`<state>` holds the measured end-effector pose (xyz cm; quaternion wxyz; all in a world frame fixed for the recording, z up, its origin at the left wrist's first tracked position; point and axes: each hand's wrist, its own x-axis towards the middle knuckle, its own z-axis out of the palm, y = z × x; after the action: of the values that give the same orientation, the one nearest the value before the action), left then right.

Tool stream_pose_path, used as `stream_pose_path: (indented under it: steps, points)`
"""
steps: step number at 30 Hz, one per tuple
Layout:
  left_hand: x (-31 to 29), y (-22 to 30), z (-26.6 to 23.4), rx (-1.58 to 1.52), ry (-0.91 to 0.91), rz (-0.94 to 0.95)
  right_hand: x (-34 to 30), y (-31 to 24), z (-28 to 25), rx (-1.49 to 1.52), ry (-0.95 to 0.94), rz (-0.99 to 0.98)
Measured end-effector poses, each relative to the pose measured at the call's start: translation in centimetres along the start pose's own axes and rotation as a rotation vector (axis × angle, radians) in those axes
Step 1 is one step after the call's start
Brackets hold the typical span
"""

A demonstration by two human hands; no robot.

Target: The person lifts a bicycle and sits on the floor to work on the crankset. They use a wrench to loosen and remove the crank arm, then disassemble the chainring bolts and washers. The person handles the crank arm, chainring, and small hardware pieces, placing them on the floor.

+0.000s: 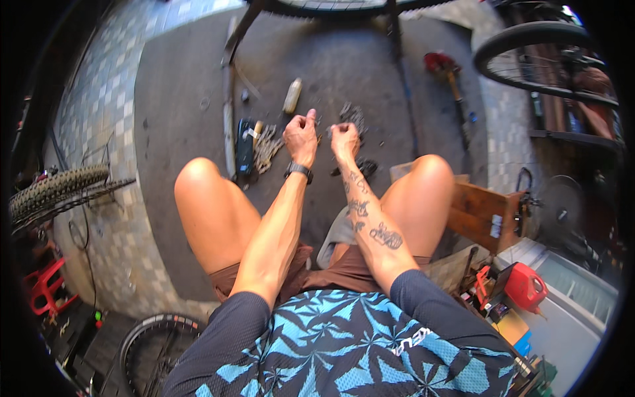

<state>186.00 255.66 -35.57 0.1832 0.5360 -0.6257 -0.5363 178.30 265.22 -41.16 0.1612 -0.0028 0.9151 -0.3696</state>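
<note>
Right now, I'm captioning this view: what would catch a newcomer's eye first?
The black jersey with blue leaf shapes fills the bottom centre. Above, near centre, the bare left hand and right hand sit close together, the right forearm tattooed. A red plastic container stands at lower right.

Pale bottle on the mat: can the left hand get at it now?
Likely yes: the pale bottle sits just beyond the left hand, with nothing visible between; whether that hand holds something is unclear.

Free strip of mat between dark heap and right-side post; leftward, bottle, dark case, pole obstruct.
</note>
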Motion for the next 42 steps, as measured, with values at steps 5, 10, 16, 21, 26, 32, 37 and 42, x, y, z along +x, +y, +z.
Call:
stream_pose_path:
  steps: [5, 10, 16, 21, 26, 32, 37, 42]
  points:
    - [-8.1, 21.9, -1.9, -0.614, -0.359, 0.564, 3.7, -4.5, -6.1, 0.768, -0.527, 0.194]
    - [-18.8, 38.8, -7.3, -0.839, -0.036, 1.596, -0.9, -11.0, -16.8, 0.553, -0.564, -0.030]
    - [-21.4, 44.9, -8.2, -0.399, -0.075, 1.554, -7.7, -16.3, -25.3, 0.425, -0.406, -0.162]
    - [-19.7, 40.2, -6.4, -0.309, -0.207, 1.515, -9.7, -15.6, -27.3, 0.384, -0.303, -0.292]
    - [-15.9, 33.9, -7.3, -0.451, -0.234, 1.211, -11.0, -18.2, -29.4, 0.305, -0.214, -0.409]
    - [-11.7, 31.2, -11.2, -0.726, -0.938, 0.489, -12.6, -26.9, -32.7, 0.731, -0.287, -0.570]
    - [-11.0, 33.6, -13.1, -0.887, -0.856, 0.481, -14.2, -30.7, -32.9, 0.449, -0.134, -0.692]
    - [-11.2, 35.0, -14.2, -0.909, -0.736, 0.434, -16.3, -29.7, -33.2, 0.530, -0.275, -0.791]
